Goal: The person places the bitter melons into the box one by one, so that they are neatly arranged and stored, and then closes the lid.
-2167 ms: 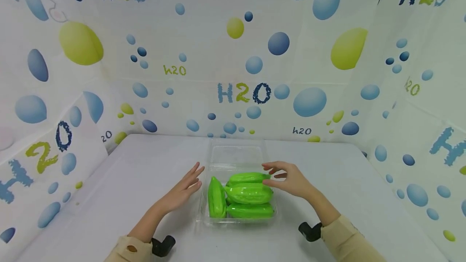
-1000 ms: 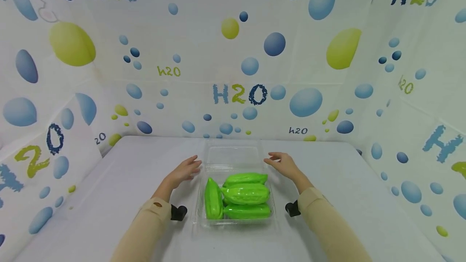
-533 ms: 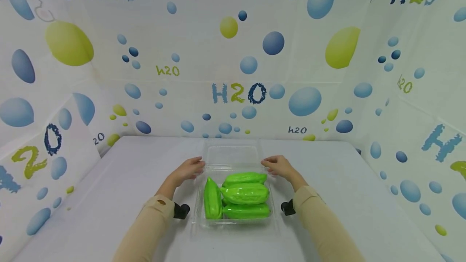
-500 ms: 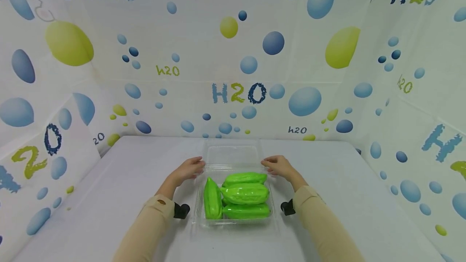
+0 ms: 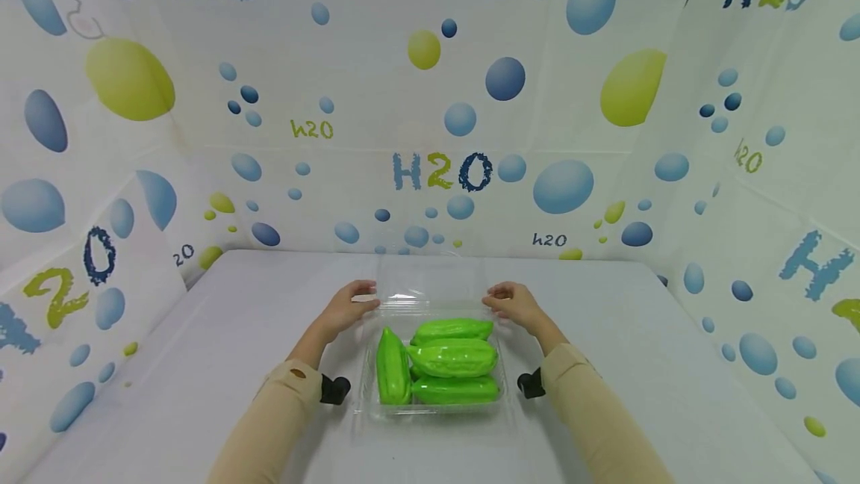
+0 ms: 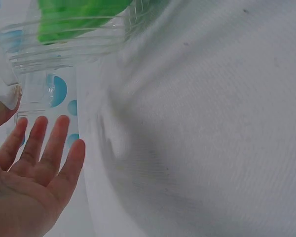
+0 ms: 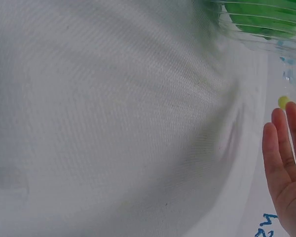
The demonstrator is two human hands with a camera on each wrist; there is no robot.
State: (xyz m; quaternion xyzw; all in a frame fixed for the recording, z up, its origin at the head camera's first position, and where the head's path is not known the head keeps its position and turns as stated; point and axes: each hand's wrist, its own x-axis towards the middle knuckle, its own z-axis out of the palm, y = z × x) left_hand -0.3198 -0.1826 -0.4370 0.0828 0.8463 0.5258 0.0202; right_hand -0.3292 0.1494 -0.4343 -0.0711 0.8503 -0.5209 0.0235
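Observation:
A clear plastic clamshell box (image 5: pixel 437 409) sits open on the table in the head view, its see-through lid (image 5: pixel 430 282) raised at the back. Several glossy green ridged gourds (image 5: pixel 453 358) fill the box, one lying lengthwise at the left. My left hand (image 5: pixel 346 308) is at the lid's left edge; in the left wrist view the thumb (image 6: pixel 4 111) touches clear plastic while the other fingers (image 6: pixel 52 145) stretch out straight. At the lid's right edge is my right hand (image 5: pixel 517 305), with fingers (image 7: pixel 272 153) extended in the right wrist view; its thumb is hidden there.
A white cloth covers the table (image 5: pixel 269 305). Behind it and along both sides hangs a white curtain (image 5: pixel 376 95) printed with coloured bubbles and H2O lettering. Dark wrist-worn cameras sit at the cuffs, close to the box's sides.
Both hands have moved from the box's sides to the lid's edges. The lid, lying back flat before, is now tilted up. The left thumb and fingers have spread apart. The gourds have stayed put.

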